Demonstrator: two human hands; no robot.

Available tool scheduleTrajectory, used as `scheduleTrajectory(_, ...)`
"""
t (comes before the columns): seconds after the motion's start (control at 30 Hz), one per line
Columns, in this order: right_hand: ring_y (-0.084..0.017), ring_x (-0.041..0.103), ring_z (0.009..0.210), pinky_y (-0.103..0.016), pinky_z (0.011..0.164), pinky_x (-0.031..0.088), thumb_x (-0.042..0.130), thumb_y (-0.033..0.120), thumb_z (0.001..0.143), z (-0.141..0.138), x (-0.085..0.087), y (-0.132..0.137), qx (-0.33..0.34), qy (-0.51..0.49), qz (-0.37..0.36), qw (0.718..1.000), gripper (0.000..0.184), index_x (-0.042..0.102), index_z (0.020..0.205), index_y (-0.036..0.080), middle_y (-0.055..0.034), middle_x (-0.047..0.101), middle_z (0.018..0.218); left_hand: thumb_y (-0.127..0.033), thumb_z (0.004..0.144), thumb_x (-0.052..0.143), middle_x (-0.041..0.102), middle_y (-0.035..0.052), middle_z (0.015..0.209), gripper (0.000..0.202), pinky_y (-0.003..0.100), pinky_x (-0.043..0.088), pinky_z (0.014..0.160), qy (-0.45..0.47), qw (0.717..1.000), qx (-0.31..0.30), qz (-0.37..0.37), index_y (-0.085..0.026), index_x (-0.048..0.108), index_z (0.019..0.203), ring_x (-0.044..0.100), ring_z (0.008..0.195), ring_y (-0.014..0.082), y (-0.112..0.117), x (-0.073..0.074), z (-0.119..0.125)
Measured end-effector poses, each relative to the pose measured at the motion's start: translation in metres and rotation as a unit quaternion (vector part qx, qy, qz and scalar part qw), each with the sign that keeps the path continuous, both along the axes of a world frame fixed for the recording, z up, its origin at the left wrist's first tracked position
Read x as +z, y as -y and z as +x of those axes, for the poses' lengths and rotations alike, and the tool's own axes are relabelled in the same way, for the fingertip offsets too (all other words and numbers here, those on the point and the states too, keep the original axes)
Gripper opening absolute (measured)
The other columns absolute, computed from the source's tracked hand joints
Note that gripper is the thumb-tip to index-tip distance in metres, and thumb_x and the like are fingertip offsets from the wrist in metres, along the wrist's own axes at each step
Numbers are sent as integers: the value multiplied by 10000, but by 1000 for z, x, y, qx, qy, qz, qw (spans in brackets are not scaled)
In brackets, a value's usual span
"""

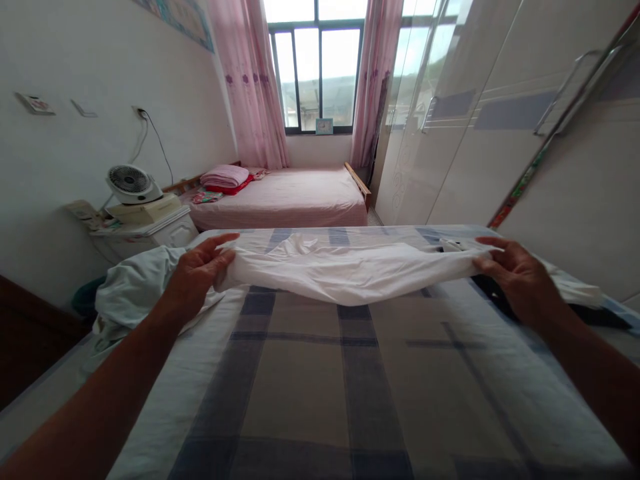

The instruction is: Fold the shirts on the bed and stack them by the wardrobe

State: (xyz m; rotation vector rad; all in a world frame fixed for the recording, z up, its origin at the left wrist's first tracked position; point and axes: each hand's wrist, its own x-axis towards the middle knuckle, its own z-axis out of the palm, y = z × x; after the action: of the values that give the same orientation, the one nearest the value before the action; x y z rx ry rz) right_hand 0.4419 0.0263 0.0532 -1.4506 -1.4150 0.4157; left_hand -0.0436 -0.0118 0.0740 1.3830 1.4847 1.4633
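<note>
Left hand (203, 265) at 9 o'clock, right hand (520, 272) at 3: both hands' fingers pinch 1 sagging white cloth (350, 272).

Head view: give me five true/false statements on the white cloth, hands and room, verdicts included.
1. The left hand and right hand both hold the white cloth. True.
2. The white cloth is bunched up in one hand. False: it is stretched between both, sagging in the middle.
3. The fan stands on a box. True.
4. The curtains meet across the window. False: the pink curtains hang apart, at either side of the window.
5. Folded pink bedding lies on the far bed. True.
</note>
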Motion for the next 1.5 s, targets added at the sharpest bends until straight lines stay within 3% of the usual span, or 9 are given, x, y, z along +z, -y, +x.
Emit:
scheduleTrajectory(0.3,-277,614,1017,-359,824,477,617,407,672,22,-77,55,17,35,-210,977,415,626,1056,249,-121,663,1078,-424,714,652,703,48,1048,518,289,493,773,-115,975,-81,-173,-208,634,1184,633,899,220,57,-70,-21)
scheduleTrajectory(0.47,-266,603,1067,-356,825,481,550,421,727,32,-76,58,5,160,-158,974,432,609,1131,280,-91,666,1101,-336,742,561,688,43,1081,537,283,489,760,-151,973,-65,-159,-196,575,1260,624,939,223,57,-68,-28)
scheduleTrajectory(0.6,-289,634,976,-405,768,503,501,402,748,41,-84,67,23,319,-151,935,351,667,1025,264,-98,688,1022,-258,705,497,702,41,946,513,306,506,712,-316,928,-64,-187,-180,618,1198,650,817,222,62,-72,-29)
scheduleTrajectory(0.73,-288,559,1117,-467,931,437,397,427,861,18,-70,66,-4,416,-21,909,385,637,1087,228,-104,637,1159,-295,807,450,645,81,1154,417,339,514,808,-450,892,26,-37,-192,631,1168,645,928,233,62,-63,-3)
scheduleTrajectory(0.83,-242,432,1284,-436,1058,332,362,443,914,-17,-62,58,96,433,51,895,430,573,1216,221,-88,539,1335,-273,896,380,610,68,1245,368,336,468,947,-493,863,-72,85,-221,651,1139,583,1113,214,56,-63,23)
scheduleTrajectory(0.97,-242,293,1378,-470,1086,286,321,506,923,-35,-94,49,162,488,8,857,530,441,1381,268,-59,375,1479,-401,912,441,423,73,1453,435,461,318,1097,-579,795,-163,84,-247,540,1306,347,1355,270,50,-95,31)
scheduleTrajectory(1.1,-262,314,1367,-487,1090,279,303,560,899,-18,-128,44,134,502,-44,853,637,399,1417,202,-100,366,1476,-446,926,386,406,84,1459,499,472,303,1103,-552,815,-175,-2,-220,476,1362,334,1363,268,51,-116,13)
scheduleTrajectory(1.33,-250,480,1250,-465,1003,397,376,446,910,-40,-84,25,165,428,-47,887,483,533,1286,188,-113,543,1337,-304,903,404,610,91,1249,345,377,435,985,-473,881,-15,25,-192,660,1104,571,1136,236,16,-81,10)
scheduleTrajectory(1.5,-220,440,1286,-422,1042,359,407,363,919,-106,-58,22,298,356,11,886,390,554,1258,238,-72,548,1337,-182,904,400,633,80,1197,293,338,419,990,-478,851,-149,157,-191,667,1026,553,1140,194,8,-84,39)
